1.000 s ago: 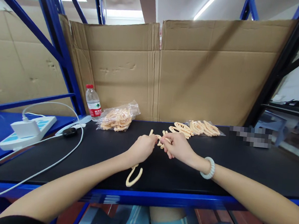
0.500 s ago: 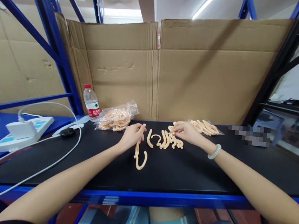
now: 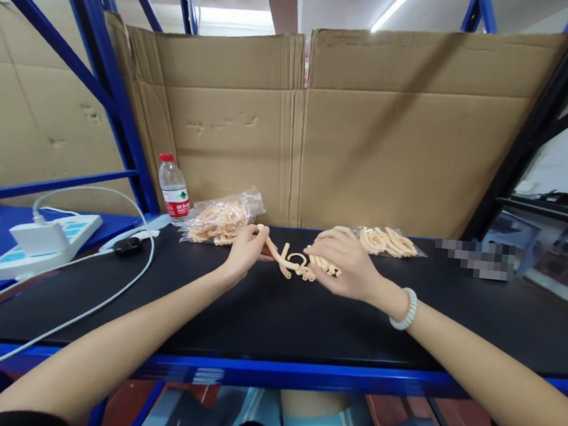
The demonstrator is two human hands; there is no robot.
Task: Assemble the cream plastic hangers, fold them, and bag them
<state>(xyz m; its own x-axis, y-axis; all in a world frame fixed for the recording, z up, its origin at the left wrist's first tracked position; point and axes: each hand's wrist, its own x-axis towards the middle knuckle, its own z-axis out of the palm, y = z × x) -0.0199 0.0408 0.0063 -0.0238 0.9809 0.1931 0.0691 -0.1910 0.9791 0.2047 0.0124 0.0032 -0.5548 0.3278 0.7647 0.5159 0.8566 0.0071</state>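
My left hand (image 3: 247, 250) is closed on a beige hooked plastic piece (image 3: 276, 254), which looks like part of a folding hanger. The piece slants down to the right from my fingers, its hook end by the loose parts. My right hand (image 3: 344, 262) is spread low over several small beige parts (image 3: 326, 265) and partly hides them. Whether its fingertips grip any of them is not clear. Between my hands, a curved beige arm (image 3: 284, 266) and a thin beige hook (image 3: 298, 257) lie on the black tabletop (image 3: 303, 329).
A clear bag of beige parts (image 3: 223, 219) lies at the back left, beside a red-capped water bottle (image 3: 173, 190). Another bag of parts (image 3: 389, 242) is at the back right. A power strip (image 3: 44, 247) with white cables stands left. Cardboard (image 3: 411, 145) walls the back.
My left hand has swung the hooked piece from hanging toward me to pointing right. My right hand has moved slightly left and nearer, its fingers now spread over the loose parts.
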